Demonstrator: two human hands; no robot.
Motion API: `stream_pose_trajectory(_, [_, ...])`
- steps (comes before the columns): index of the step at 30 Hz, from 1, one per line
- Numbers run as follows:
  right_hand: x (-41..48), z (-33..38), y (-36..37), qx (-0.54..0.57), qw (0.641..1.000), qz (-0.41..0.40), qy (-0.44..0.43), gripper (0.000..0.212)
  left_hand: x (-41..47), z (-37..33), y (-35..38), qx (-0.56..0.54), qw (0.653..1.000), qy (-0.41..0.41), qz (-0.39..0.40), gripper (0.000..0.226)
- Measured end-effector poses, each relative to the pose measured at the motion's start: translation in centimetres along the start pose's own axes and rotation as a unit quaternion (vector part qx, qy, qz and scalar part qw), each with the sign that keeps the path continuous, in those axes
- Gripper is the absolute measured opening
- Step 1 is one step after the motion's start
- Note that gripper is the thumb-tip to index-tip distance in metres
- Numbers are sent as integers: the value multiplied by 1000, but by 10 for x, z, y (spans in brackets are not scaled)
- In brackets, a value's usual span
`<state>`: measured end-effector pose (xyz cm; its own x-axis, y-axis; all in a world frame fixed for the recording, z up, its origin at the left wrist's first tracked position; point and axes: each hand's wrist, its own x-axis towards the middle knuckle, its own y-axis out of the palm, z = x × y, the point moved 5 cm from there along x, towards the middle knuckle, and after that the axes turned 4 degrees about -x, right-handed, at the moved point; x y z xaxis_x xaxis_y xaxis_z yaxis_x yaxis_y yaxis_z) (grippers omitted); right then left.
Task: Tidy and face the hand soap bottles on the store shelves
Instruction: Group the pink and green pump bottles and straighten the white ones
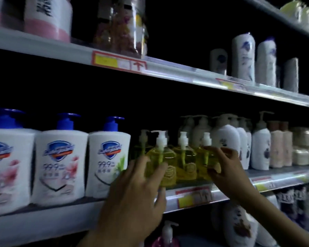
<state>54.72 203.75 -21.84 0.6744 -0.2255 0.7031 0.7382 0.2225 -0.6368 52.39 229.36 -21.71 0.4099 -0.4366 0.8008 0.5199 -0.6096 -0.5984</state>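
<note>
Three clear plastic pump bottles of yellow soap with white pump heads sit in a row at the front of the grey middle shelf (pixel 43 227), right above the red-and-yellow price tag (pixel 194 196) clipped to its edge. The left soap bottle (pixel 168 157) is up and left of the tag, the middle soap bottle (pixel 185 163) straight above it, and the right soap bottle (pixel 206 163) above the tag's right end. The left hand (pixel 132 196) comes up from below-left of the tag, back of the hand to the camera. Its fingers (pixel 141 163) are spread over the left soap bottle's front and its thumb is down by the base. It's too blurry for me to tell if that's a real grip or just a touch. The right hand (pixel 228 168) reaches in from the lower right of the tag with the wrist bent. Its fingers curl over the right soap bottle's shoulder and the thumb presses the front, so it's holding that one. Big white bottles with blue pumps (pixel 61 164) stand far left of the tag, and white lotion-type bottles (pixel 225 139) up and right of it.
</note>
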Motion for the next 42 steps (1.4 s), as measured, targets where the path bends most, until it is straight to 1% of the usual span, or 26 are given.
stream_pose_trajectory(1, [7, -6, 3, -12, 1000, 22, -8, 70, 12, -8, 8, 23, 1000, 2, 4, 51])
stream_pose_trajectory(2, [13, -10, 6, -21, 999, 45, -14, 71, 24, -8, 22, 31, 999, -26, 31, 54])
stream_pose_trajectory(4, [26, -12, 10, -55, 995, 83, -30, 69, 50, -8, 43, 60, 996, -55, 44, 57])
stream_pose_trajectory(5, [33, -11, 11, -79, 991, 95, -43, 68, 59, -5, 50, 72, 994, -66, 49, 59])
stream_pose_trajectory(8, [52, -12, 17, -141, 979, 129, -77, 68, 76, 6, 71, 114, 982, -108, 105, 62])
stream_pose_trajectory(12, [63, -17, 24, -157, 965, 193, -76, 68, 87, 14, 81, 113, 968, -156, 161, 65])
stream_pose_trajectory(17, [62, -16, 26, -129, 966, 208, -79, 68, 83, 11, 81, 81, 963, -184, 179, 61])
stream_pose_trajectory(22, [56, -6, 23, -106, 968, 206, -94, 68, 77, 13, 72, 71, 963, -196, 169, 59])
stream_pose_trajectory(27, [52, 4, 26, -83, 969, 203, -110, 65, 69, 17, 65, 104, 957, -210, 172, 56])
stream_pose_trajectory(29, [48, 6, 24, -56, 971, 198, -119, 65, 65, 15, 63, 112, 957, -203, 174, 59])
stream_pose_trajectory(30, [46, 5, 22, -23, 972, 196, -126, 67, 63, 13, 62, 113, 959, -198, 169, 63])
stream_pose_trajectory(33, [39, -5, 13, 131, 968, 189, -105, 81, 56, 8, 57, 114, 967, -188, 127, 67])
stream_pose_trajectory(35, [36, -14, 15, 140, 964, 203, -103, 87, 53, 0, 48, 128, 978, -157, 47, 62])
stream_pose_trajectory(37, [34, -20, 21, 133, 962, 216, -98, 88, 57, -12, 39, 153, 984, -74, -53, 47])
stream_pose_trajectory(38, [34, -20, 24, 143, 962, 213, -93, 88, 59, -17, 40, 157, 984, -29, -78, 42])
stream_pose_trajectory(39, [35, -20, 25, 152, 963, 205, -91, 88, 64, -20, 44, 160, 984, 7, -78, 41])
stream_pose_trajectory(40, [36, -20, 26, 155, 964, 196, -91, 89, 69, -21, 50, 165, 984, 27, -54, 45])
stream_pose_trajectory(42, [36, -20, 28, 156, 967, 178, -95, 90, 79, -17, 66, 183, 983, 17, 6, 54])
